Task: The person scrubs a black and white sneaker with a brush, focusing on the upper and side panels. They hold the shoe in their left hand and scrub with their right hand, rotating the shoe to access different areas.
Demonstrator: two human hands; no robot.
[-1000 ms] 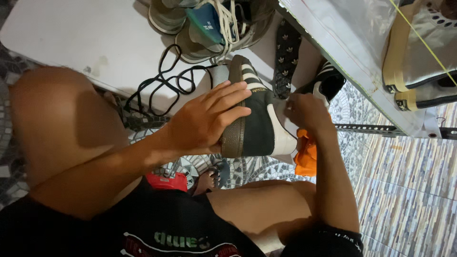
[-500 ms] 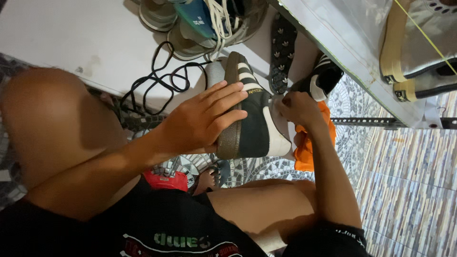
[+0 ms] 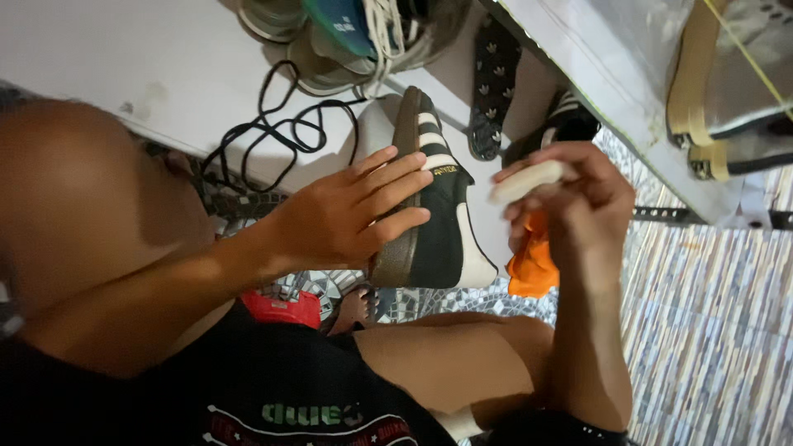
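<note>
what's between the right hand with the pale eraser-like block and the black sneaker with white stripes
Nothing visible. The right hand holds the pale block apart from the black sneaker with white stripes, open gap between. The left hand grips the sneaker's far side; an orange cloth hangs below.

Open gap between black sneaker (image 3: 434, 206) and right hand (image 3: 570, 206); cable (image 3: 281, 124) (tangled) and insole (image 3: 493, 83) behind.
</note>
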